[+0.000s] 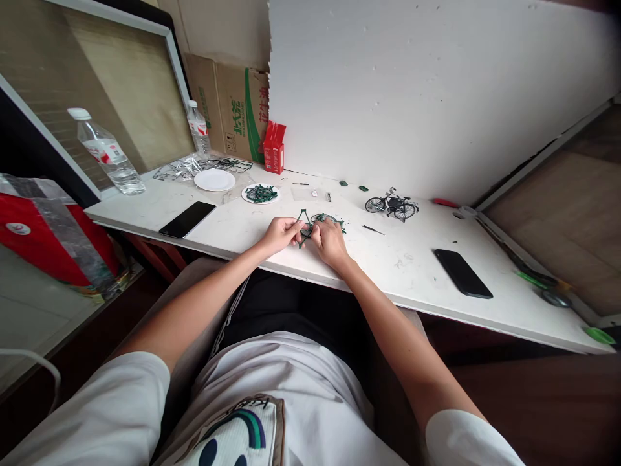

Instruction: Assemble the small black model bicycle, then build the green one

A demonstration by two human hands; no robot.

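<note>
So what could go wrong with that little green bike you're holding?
Both the left hand and right hand pinch the green bike frame; its thin bars might bend or snap if squeezed hard. It sits close to the table edge, so a dropped piece could fall into the lap. The tiny loose parts farther back could get knocked and lost.

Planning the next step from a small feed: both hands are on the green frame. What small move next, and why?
Probably hold the frame with the left hand alone and send the right hand to the thin tool lying just to its right. Both hands pinch the frame on the table now; the tool lies apart, untouched, on that hand's side.
</note>
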